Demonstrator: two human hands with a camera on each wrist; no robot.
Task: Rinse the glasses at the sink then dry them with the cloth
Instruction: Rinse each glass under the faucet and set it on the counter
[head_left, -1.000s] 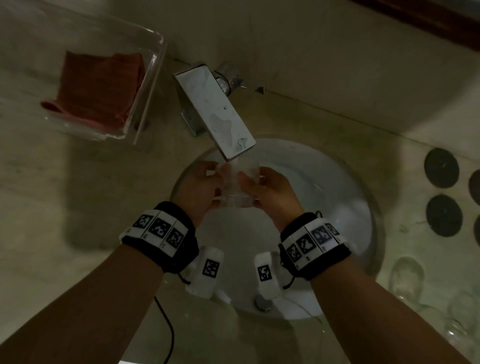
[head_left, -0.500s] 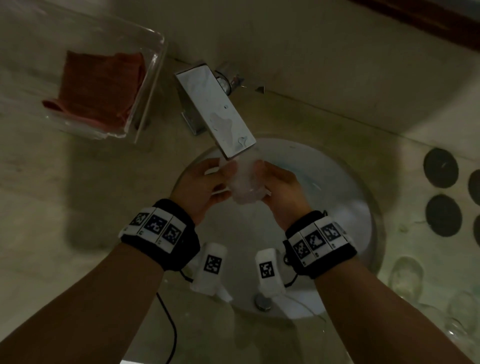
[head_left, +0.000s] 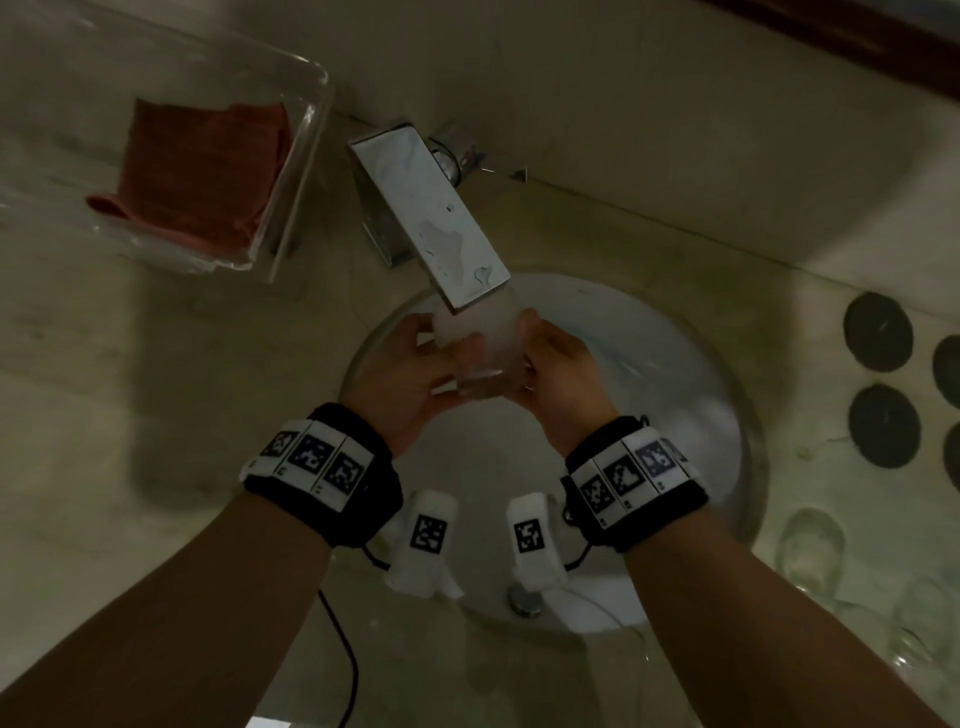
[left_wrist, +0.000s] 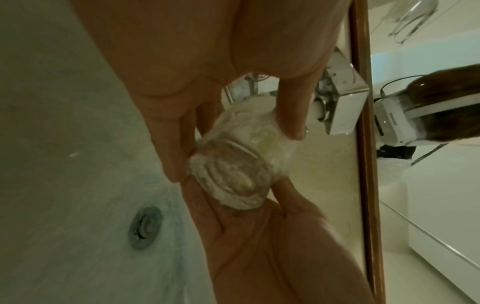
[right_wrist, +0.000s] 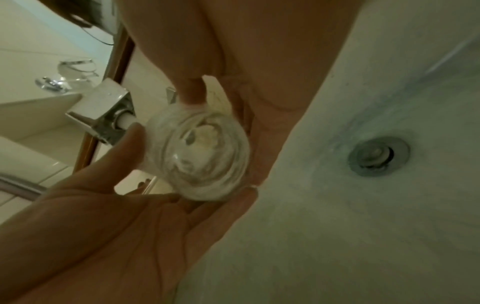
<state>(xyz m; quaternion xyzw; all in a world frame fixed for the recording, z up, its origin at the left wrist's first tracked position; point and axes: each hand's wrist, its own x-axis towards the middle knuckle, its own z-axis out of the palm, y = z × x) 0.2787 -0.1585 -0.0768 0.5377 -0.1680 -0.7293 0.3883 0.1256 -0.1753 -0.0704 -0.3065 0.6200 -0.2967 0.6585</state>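
A clear glass (head_left: 480, 348) is held over the white sink (head_left: 675, 395), right under the tip of the chrome faucet spout (head_left: 431, 218). It looks cloudy white with water inside. My left hand (head_left: 415, 358) grips its left side and my right hand (head_left: 550, 364) grips its right side. In the left wrist view the glass (left_wrist: 233, 170) shows its base, pinched between the left thumb and fingers (left_wrist: 168, 156). In the right wrist view the glass (right_wrist: 200, 152) sits between both hands. A folded red cloth (head_left: 202, 166) lies in a clear tray (head_left: 311, 119) at the back left.
Other clear glasses (head_left: 810, 540) stand on the counter at the front right. Dark round coasters (head_left: 878, 332) lie farther back on the right. The drain (head_left: 524, 597) is near the front of the basin. A wood-framed mirror (left_wrist: 363, 144) backs the counter.
Both hands have lifted the glass up and away from me, from lower in the basin to directly under the spout. The glass now looks whiter with water.
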